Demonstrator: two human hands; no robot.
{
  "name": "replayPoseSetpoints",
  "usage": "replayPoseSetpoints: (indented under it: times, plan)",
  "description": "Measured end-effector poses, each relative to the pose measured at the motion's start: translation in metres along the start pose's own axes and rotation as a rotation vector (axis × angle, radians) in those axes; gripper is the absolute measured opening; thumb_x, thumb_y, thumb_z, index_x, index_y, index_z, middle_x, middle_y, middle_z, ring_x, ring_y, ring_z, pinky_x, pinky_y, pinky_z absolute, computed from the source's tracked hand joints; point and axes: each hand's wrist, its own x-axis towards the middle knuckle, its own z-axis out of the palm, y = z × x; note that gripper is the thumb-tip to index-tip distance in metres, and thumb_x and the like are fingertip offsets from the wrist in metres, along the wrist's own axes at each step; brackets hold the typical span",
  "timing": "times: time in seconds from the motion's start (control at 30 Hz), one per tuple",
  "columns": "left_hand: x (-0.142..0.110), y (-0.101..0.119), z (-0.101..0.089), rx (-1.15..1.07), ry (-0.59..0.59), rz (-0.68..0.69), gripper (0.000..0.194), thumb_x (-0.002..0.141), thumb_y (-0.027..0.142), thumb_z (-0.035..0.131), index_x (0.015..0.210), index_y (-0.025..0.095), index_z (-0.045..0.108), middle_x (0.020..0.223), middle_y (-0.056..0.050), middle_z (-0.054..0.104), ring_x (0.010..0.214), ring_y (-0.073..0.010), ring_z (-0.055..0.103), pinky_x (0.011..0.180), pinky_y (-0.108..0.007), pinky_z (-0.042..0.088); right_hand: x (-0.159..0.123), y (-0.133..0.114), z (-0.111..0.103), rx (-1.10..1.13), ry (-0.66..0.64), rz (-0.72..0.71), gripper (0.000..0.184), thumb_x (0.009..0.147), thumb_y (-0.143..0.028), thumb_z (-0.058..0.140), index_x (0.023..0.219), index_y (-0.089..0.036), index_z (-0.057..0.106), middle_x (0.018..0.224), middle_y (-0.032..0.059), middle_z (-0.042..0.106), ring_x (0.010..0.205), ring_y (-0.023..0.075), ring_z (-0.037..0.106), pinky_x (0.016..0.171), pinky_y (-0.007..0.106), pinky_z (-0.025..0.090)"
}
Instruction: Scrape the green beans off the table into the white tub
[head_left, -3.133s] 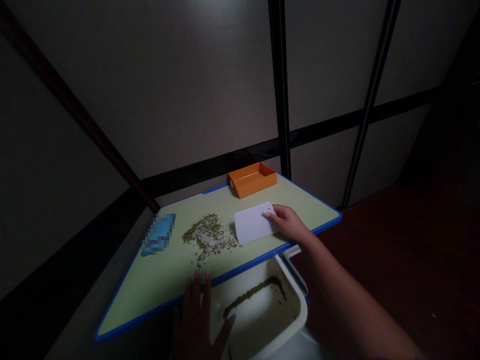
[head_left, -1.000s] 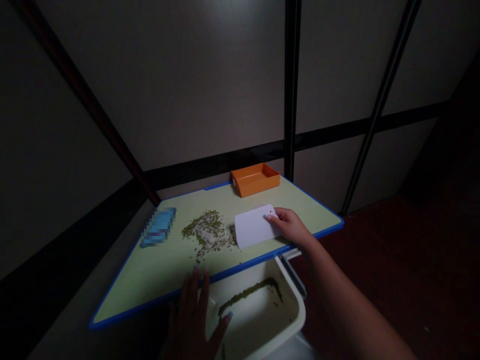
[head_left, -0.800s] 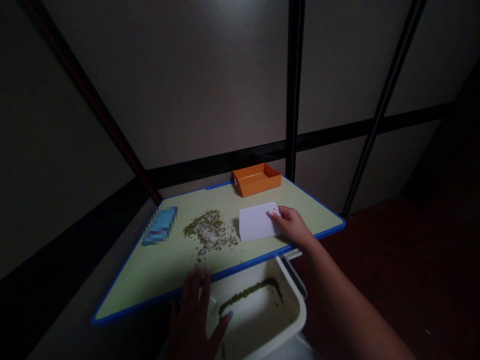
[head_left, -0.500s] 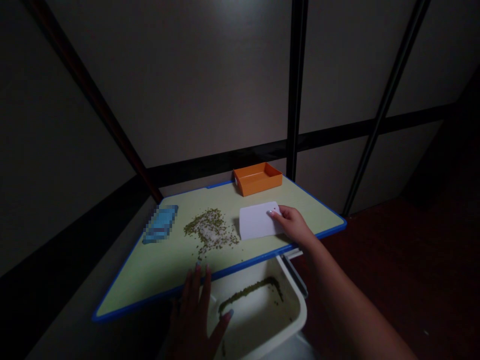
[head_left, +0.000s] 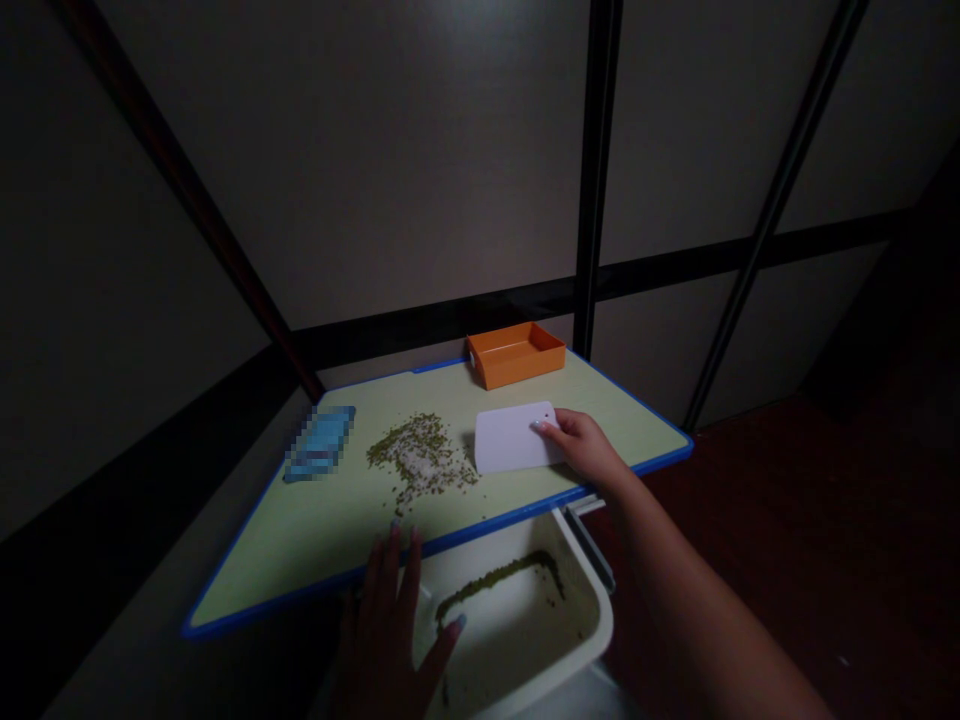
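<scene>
My right hand (head_left: 577, 440) grips the right end of a white plastic scraper (head_left: 510, 440), a flat sheet with a small hole in its corner. Its left edge stands just beside a loose heap of green grains mixed with white ones (head_left: 420, 460), spread on a pale green tabletop with a blue edge (head_left: 300, 545). My left hand (head_left: 390, 610) is in shadow with fingers spread, at the near table edge and over the left side of a white bin (head_left: 592, 630). Inside the bin a line of green grains (head_left: 502, 578) runs along the far side of its floor.
An open orange tray (head_left: 517, 370) stands at the back of the table. A blue packet, blurred out (head_left: 321, 445), lies at the left edge. Panelled wall (head_left: 435, 180) rises right behind the table. Dark red floor (head_left: 787, 520) shows on the right.
The scraper has tilted slightly and shifted a little beside the heap, still in my right hand. My left hand stays spread in place. The camera view has moved slightly; the heap looks the same.
</scene>
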Motion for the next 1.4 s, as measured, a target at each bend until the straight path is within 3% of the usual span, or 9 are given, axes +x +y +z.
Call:
replayPoseSetpoints:
  times: [0.4,0.7,0.93,1.17,1.4]
  plan:
    - [0.0004,-0.0012,0.0015,-0.023,-0.039,-0.026,0.078,0.089,0.043,0.045,0.152,0.027,0.002,0.161,-0.012,0.018,0.147,-0.0337,0.016,0.108,-0.058,0.031,-0.0015,0.0016,-0.0013,0.002,0.039,-0.01,0.037,0.077,-0.051,0.058,0.076,-0.015,0.064,0.074,0.0041,0.064,0.067,0.016,0.052,0.059,0.025,0.039]
    - [0.0005,0.0005,-0.0004,-0.046,-0.001,-0.011,0.075,0.09,0.043,0.043,0.153,0.027,0.005,0.161,-0.012,0.019,0.146,-0.0327,0.019,0.108,-0.058,0.031,-0.0016,0.0029,-0.0017,0.028,0.041,0.001,0.038,0.077,-0.053,0.057,0.078,-0.015,0.064,0.073,0.0036,0.063,0.065,0.0152,0.05,0.057,0.025,0.037]
    - [0.0013,0.0011,0.0012,-0.054,-0.036,-0.051,0.079,0.086,0.045,0.049,0.153,0.027,0.01,0.161,-0.011,0.02,0.147,-0.0321,0.018,0.109,-0.057,0.03,-0.0035,-0.0002,-0.0016,0.052,-0.033,0.034,0.042,0.072,-0.056,0.062,0.074,-0.015,0.063,0.065,0.0009,0.058,0.058,0.0123,0.045,0.052,0.023,0.033]
    - [0.0005,0.0035,-0.0022,-0.038,-0.055,-0.046,0.077,0.089,0.043,0.044,0.153,0.026,0.005,0.161,-0.013,0.018,0.147,-0.0331,0.017,0.107,-0.059,0.032,-0.0068,-0.0052,-0.0021,0.085,-0.109,0.071,0.043,0.07,-0.057,0.064,0.071,-0.015,0.062,0.061,-0.0002,0.055,0.054,0.011,0.042,0.049,0.023,0.03]
    - [0.002,0.0053,-0.0071,-0.024,-0.027,-0.02,0.075,0.091,0.044,0.04,0.153,0.027,0.001,0.16,-0.014,0.02,0.146,-0.0328,0.02,0.105,-0.059,0.034,-0.0059,-0.005,-0.0014,0.065,-0.036,0.074,0.046,0.069,-0.061,0.063,0.07,-0.015,0.062,0.062,0.001,0.056,0.055,0.0115,0.043,0.05,0.024,0.031]
